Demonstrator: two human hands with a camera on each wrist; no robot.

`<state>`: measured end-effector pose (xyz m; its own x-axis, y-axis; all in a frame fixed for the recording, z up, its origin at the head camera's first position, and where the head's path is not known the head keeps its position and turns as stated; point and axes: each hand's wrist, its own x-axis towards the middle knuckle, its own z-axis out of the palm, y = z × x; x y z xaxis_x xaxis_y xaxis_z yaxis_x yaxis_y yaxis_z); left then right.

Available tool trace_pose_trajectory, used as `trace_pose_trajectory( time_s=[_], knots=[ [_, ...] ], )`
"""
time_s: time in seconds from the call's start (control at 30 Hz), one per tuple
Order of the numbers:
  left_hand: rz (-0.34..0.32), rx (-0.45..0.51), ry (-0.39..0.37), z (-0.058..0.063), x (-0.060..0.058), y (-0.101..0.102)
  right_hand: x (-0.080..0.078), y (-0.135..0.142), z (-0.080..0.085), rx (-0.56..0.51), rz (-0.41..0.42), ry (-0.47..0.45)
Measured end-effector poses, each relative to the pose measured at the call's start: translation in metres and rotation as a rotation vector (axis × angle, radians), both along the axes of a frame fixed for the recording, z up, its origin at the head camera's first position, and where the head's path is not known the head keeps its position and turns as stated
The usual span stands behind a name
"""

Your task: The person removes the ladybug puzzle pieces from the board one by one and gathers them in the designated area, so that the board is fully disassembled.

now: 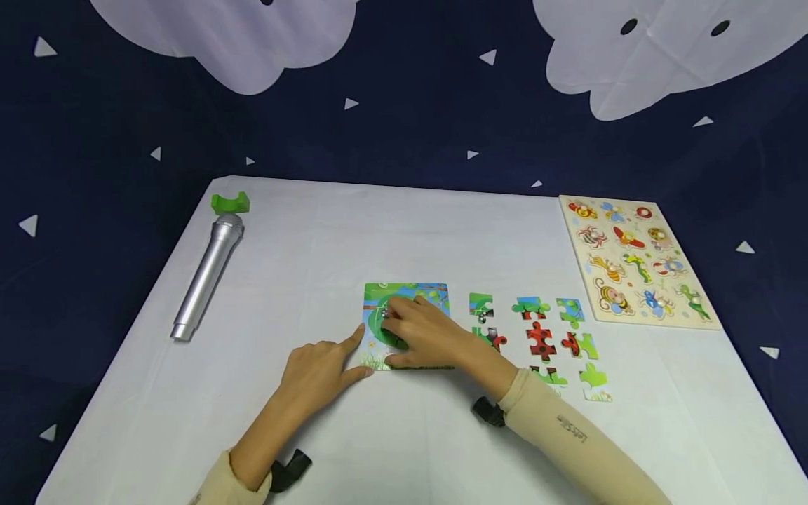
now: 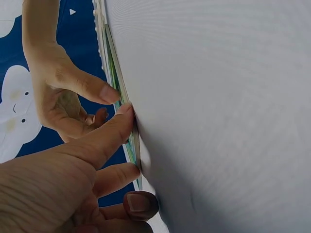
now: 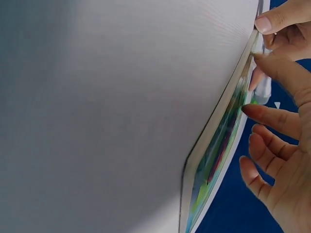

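Observation:
A square picture puzzle board (image 1: pixel 438 294) with blue sky and green shapes lies on the white table. My left hand (image 1: pixel 318 375) touches its left edge with thumb and index finger spread apart. Over the board, my right hand (image 1: pixel 424 333) rests its thumb and index finger on the picture, well apart, and covers much of it. In the right wrist view its other fingers are loosely bent, off the board (image 3: pixel 221 145). To the right lie loose jigsaw pieces: a green one (image 1: pixel 480 304), a red one (image 1: pixel 541 340) and several more, some partly hidden by my right forearm.
A silver toy microphone (image 1: pixel 210 277) lies at the left, below a green arch-shaped block (image 1: pixel 230 203). At the right edge of the table (image 1: pixel 353 224) lies a wooden insect peg puzzle (image 1: pixel 637 261). A dark blue cloth (image 1: pixel 410 119) with white clouds hangs behind.

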<state>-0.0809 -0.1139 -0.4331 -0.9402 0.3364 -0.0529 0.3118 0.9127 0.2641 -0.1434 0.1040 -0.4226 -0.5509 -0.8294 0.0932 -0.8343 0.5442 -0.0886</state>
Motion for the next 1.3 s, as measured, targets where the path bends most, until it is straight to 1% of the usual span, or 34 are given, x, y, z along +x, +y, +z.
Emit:
trace_pose_trajectory(
  time_s=[0.23,0.47,0.67,0.8,0.93,1.07,1.3],
  knots=[
    [-0.007,0.004,0.003,-0.001,-0.001,0.000,-0.002,-0.008,0.005,0.059,-0.027,-0.035],
    [-0.011,0.009,0.004,-0.001,0.000,0.000,-0.006,-0.016,0.009,0.118,-0.058,-0.111],
    [-0.018,0.023,0.011,-0.001,0.001,0.000,-0.007,-0.013,0.011,0.123,-0.061,-0.111],
    [-0.015,0.024,0.003,-0.001,0.001,0.000,-0.005,-0.001,0.016,0.089,-0.061,-0.098],
    [-0.002,0.017,-0.004,-0.001,0.000,0.000,0.000,0.017,0.022,0.051,-0.058,-0.088],
    [0.000,0.017,0.001,-0.001,0.000,0.000,0.008,0.040,0.025,0.043,-0.073,-0.068],
    [-0.001,0.028,0.001,-0.002,0.001,0.001,0.026,0.081,0.025,-0.009,-0.116,-0.065]
  ],
)
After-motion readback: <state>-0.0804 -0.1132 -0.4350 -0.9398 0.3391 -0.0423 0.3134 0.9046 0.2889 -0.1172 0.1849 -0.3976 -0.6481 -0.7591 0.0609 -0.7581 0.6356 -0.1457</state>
